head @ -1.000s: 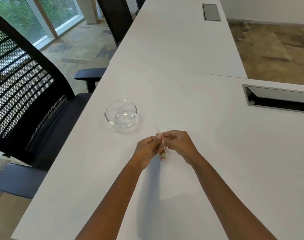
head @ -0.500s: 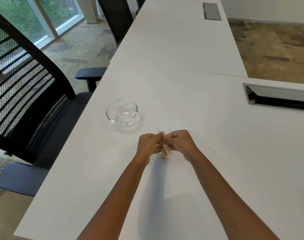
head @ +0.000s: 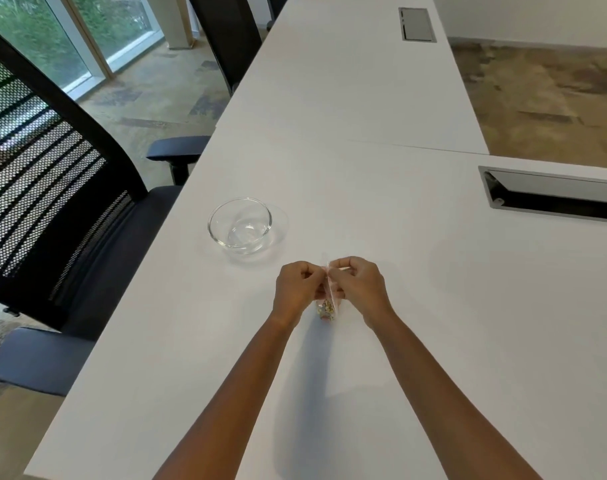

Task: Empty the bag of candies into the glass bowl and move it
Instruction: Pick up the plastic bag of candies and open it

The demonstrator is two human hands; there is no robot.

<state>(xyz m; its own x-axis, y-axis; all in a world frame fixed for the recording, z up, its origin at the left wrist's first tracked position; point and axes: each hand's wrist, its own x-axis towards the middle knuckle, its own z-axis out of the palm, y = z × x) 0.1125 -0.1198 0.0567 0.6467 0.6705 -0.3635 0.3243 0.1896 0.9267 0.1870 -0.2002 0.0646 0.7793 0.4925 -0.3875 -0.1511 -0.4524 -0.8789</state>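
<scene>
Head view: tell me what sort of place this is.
Probably an office or meeting room: long white desks with recessed cable hatches, black mesh chairs, and big windows.

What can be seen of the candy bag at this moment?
The candy bag is a small clear plastic pouch, held upright between the left hand and right hand, which pinch its top edge from either side. Small multicoloured candies sit in its bottom. It hangs at or just above the white table, near the empty glass bowl. Whether it is opened cannot be told.
</scene>
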